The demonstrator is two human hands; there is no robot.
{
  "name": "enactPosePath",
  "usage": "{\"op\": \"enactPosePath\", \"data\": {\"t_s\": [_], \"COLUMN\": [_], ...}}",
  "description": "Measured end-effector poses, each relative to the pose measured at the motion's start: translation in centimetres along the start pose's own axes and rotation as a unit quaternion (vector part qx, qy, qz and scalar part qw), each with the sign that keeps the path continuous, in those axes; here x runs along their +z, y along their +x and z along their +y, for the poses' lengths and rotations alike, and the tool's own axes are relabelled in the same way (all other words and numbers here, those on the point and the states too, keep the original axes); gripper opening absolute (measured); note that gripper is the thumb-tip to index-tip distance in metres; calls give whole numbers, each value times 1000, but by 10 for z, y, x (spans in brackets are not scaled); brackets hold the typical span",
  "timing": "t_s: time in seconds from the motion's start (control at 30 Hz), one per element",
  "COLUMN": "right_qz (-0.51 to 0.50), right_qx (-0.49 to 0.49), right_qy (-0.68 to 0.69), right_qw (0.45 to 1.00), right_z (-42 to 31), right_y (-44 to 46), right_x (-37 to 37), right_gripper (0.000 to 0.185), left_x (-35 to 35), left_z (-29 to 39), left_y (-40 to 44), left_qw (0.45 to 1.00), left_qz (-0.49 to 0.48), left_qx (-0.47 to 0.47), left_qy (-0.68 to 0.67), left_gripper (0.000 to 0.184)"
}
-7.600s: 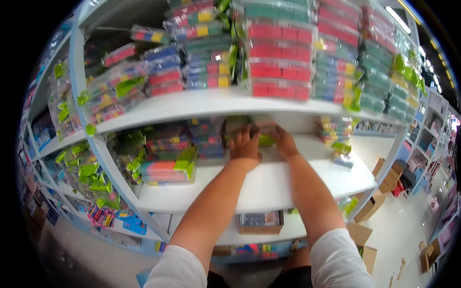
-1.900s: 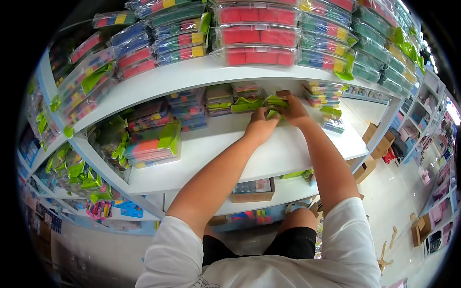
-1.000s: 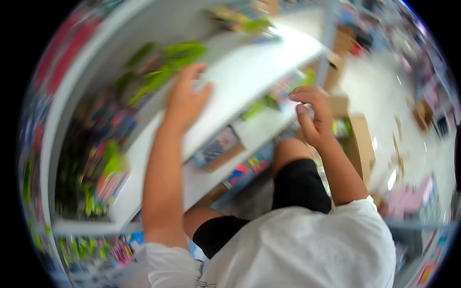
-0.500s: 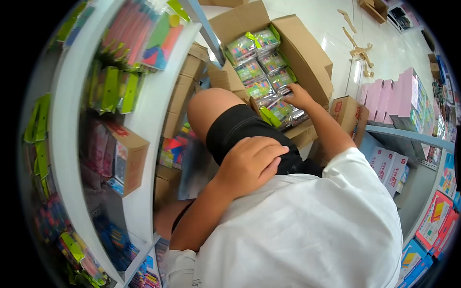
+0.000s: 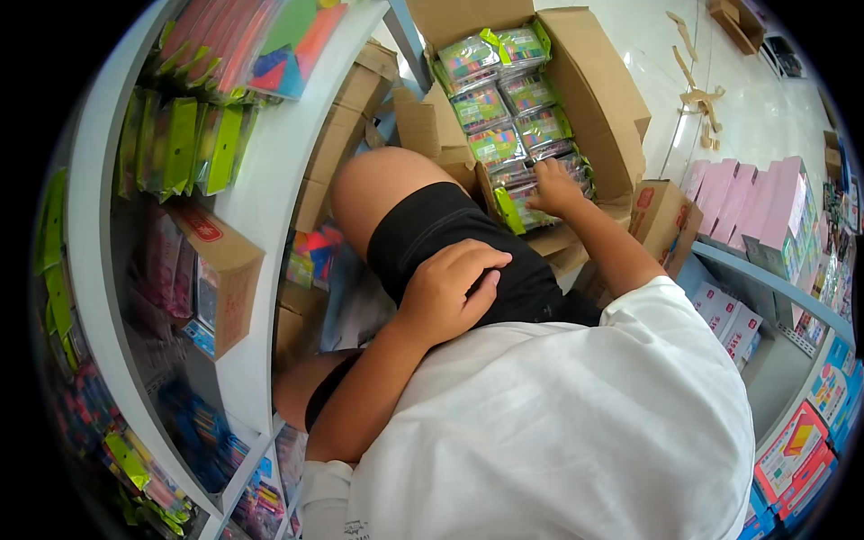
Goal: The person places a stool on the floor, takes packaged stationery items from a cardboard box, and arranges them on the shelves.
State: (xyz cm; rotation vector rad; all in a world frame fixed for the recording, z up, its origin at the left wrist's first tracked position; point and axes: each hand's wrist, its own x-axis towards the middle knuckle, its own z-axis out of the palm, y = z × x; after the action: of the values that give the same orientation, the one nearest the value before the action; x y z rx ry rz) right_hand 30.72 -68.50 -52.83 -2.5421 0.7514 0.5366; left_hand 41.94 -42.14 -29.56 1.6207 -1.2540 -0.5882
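Here's the right hand (image 5: 553,187), down inside the open carton (image 5: 601,112), fingers bent in over the plastic-wrapped packs (image 5: 495,147) near the end closest to the body. Whether those fingers grip a pack or only touch one, I can't tell; the fingertips are partly hidden. And the left hand (image 5: 457,283)? It lies across the black shorts (image 5: 432,229), palm down, thumb spread well away from the fingers, nothing seen in its grasp.

Out to the packs: two columns of them in the carton, colourful fronts, bright green strips along the edges, the carton flaps folded out around them. Just beside it, near the right forearm, another carton (image 5: 668,211) with red print.

Over to the left, the white shelf (image 5: 281,144) carries green-edged packs (image 5: 184,148) standing in a row, with a brown box (image 5: 238,301) on its side further down. Across on the right, pink boxes (image 5: 765,202) stand side by side, and torn brown strips (image 5: 700,99) lie on the shiny floor (image 5: 648,76).
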Motion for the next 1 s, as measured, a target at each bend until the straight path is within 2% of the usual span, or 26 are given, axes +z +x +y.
{"op": "enactPosePath", "data": {"t_s": [0.07,0.13,0.23,0.3,0.33,0.4,0.43,0.5,0.6,0.73,0.8,0.83,0.87,0.93,1.0], "right_qz": [-9,-47,-59,-89,-89,-229,-229,-307,-334,-367,-372,-372,-374,-498,-499], "right_qx": [-84,-98,-104,-181,-181,-145,-145,-92,-88,-86,-51,-68,-69,8,25], "right_qy": [-47,-81,-82,-61,-62,-60,-60,-80,-106,-165,-192,-168,-172,-25,-21], "right_qw": [995,991,989,978,978,961,961,944,932,911,907,910,909,867,866], "right_z": [-10,-19,-14,5,5,-3,-8,-17,-27,-37,-41,-46,-43,-35,-33], "right_y": [-6,-15,-12,11,18,31,37,45,51,59,55,46,50,59,59], "right_x": [-6,-10,0,25,23,22,20,18,18,18,15,-2,-2,-10,-10], "right_gripper": [74,71,76,91,91,110,110,123,127,126,123,115,115,104,99], "left_x": [0,0,1,1,1,2,2,2,-1,-1,-4,-4,-4,-3,-2], "left_z": [-1,-3,-5,-5,-5,-6,-6,-5,-3,-5,-7,-7,-8,-9,-9], "left_y": [0,1,1,0,0,-1,-1,-2,-3,-8,-9,-11,-12,-13,-12], "left_qw": [1000,1000,1000,1000,999,999,999,999,1000,999,999,999,999,999,999], "left_qz": [4,6,9,9,8,8,9,10,13,23,30,32,34,37,35], "left_qx": [4,14,19,14,20,25,27,29,20,24,23,20,18,19,23], "left_qy": [-9,-9,-17,-25,-24,-23,-23,-22,-20,-20,-19,-23,-28,-28,-29], "left_gripper": [21,21,20,20,21,21,21,21,21,21,21,22,22,23,23]}}
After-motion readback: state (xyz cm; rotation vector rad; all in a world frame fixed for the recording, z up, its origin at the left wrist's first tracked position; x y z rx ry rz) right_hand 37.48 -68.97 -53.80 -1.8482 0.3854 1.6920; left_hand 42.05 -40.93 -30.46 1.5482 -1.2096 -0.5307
